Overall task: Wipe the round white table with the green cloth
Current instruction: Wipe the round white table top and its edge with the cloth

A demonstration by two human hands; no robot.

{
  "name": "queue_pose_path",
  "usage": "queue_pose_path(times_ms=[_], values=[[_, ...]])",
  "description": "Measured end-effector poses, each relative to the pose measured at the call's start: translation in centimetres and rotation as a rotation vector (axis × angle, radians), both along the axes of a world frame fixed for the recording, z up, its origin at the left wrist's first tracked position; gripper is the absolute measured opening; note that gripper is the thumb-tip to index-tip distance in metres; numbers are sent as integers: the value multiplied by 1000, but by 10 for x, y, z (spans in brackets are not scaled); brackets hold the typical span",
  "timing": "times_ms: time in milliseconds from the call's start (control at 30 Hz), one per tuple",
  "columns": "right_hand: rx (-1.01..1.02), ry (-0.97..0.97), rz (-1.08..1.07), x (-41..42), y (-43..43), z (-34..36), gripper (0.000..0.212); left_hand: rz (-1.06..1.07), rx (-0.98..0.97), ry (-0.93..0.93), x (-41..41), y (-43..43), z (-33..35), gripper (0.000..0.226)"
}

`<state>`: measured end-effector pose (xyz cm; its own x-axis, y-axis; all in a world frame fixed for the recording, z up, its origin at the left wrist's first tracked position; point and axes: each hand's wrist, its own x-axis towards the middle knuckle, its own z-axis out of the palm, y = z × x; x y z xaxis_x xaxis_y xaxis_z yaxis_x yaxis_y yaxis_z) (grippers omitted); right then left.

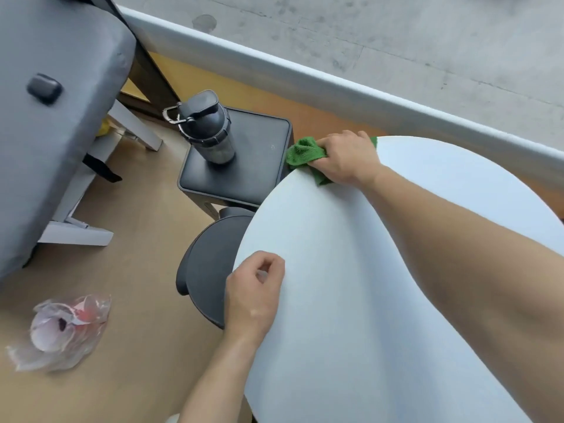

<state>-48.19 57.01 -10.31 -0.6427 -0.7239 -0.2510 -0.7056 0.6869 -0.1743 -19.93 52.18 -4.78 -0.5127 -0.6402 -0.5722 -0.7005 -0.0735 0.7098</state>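
The round white table (351, 300) fills the lower right of the view. At its far left rim my right hand (346, 158) grips the bunched green cloth (305, 154), which is pressed on the table's edge and hangs partly past it. My right forearm stretches across the tabletop. My left hand (254, 296) rests at the near left rim with its fingers loosely curled and nothing in them.
A dark square stool (259, 175) with a grey water bottle (210, 129) stands just beyond the table's left edge. A round black stool (207, 270) sits under the rim. A grey cushion (52, 132) is at left, a crumpled plastic bag (61, 331) on the floor, a wall behind.
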Motion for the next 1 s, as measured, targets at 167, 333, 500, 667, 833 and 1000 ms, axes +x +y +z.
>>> queue_pose_path(times_ms=[167, 333, 500, 667, 833, 1000], values=[[-5, 59, 178, 88, -46, 11, 68, 391, -42, -118, 66, -26, -12, 14], [-32, -21, 709, 180, -48, 6, 61, 525, 28, -130, 87, -31, -24, 14], [20, 89, 489, 126, -56, 9, 59, 460, 25, -88, 88, -40, -21, 12], [-26, 106, 410, 165, -52, 10, 52, 459, -39, -71, 83, -50, -22, 9], [-101, -80, 773, 257, -21, 10, 40, 452, -70, -61, 74, -64, -26, 5], [-125, -131, 792, 274, -2, 9, 51, 322, 227, 32, 72, -63, -32, 4]])
